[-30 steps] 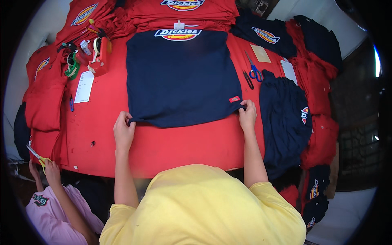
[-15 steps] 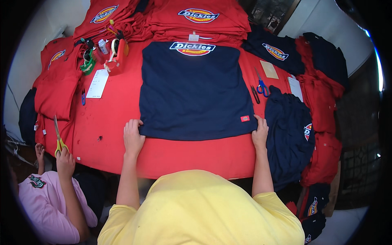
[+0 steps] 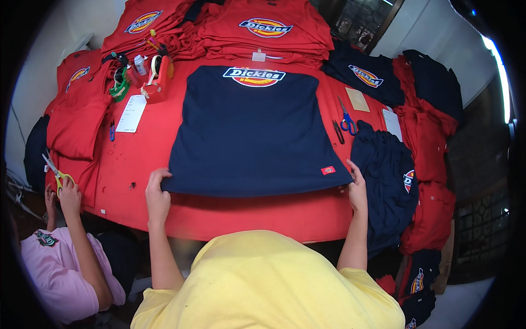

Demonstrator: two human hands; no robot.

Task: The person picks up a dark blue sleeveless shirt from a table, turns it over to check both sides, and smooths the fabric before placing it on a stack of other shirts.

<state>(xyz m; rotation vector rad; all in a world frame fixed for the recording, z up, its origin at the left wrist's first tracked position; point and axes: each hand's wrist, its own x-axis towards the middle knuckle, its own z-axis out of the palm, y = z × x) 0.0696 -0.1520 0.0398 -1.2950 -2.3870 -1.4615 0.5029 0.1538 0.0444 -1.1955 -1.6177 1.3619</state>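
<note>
A dark navy sweatshirt (image 3: 252, 131), folded into a flat panel, lies in front of me. It bears a coloured printed emblem near its far edge and a small red label (image 3: 327, 170) by its near right corner. My left hand (image 3: 158, 197) pinches the near left corner between thumb and fingers. At the near right corner, my right hand (image 3: 357, 189) grips the hem the same way. Between my hands the near edge is stretched wide and looks slightly raised off the red-covered table (image 3: 131, 170).
Stacks of folded red garments (image 3: 268, 33) stand at the back. On the right lie blue-handled scissors (image 3: 347, 123), dark thread snips (image 3: 338, 131) and a crumpled navy garment (image 3: 381, 186). A tape dispenser (image 3: 156, 85) sits back left. Near left, another person's hand (image 3: 70, 197) holds yellow-handled scissors (image 3: 59, 174).
My hands have moved apart and toward me, widening the sweatshirt's near edge and pulling the panel nearer. The other person's scissors have shifted left and down.
</note>
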